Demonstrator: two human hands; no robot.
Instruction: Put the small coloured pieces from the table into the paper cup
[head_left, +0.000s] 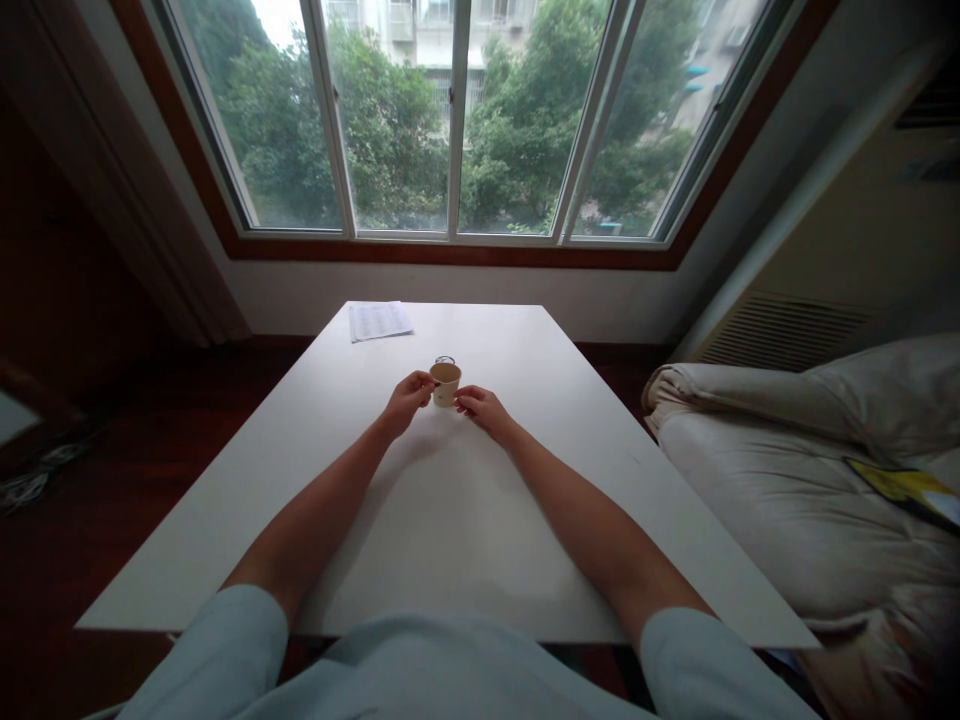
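Observation:
A small tan cup point(445, 388) stands upright near the middle of the white table point(465, 520), with its open mouth up. On its left side, my left hand point(409, 398) is closed, thumb and fingers at the cup wall just below the rim. A tiny dark spot shows by those fingertips, too small to name. From the right, my right hand point(484, 408) has its fingers closed together against the lower part of the cup. Just behind the rim, a thin dark loop point(445, 359) is partly hidden by the cup.
Printed sheets of paper point(379, 321) lie at the table's far left corner. Beyond the table is a wide window point(454, 120). A padded, light-coloured sofa point(757, 480) stands on the right, with a yellow item point(892, 485) on it. Cables point(34, 485) lie on the floor at left.

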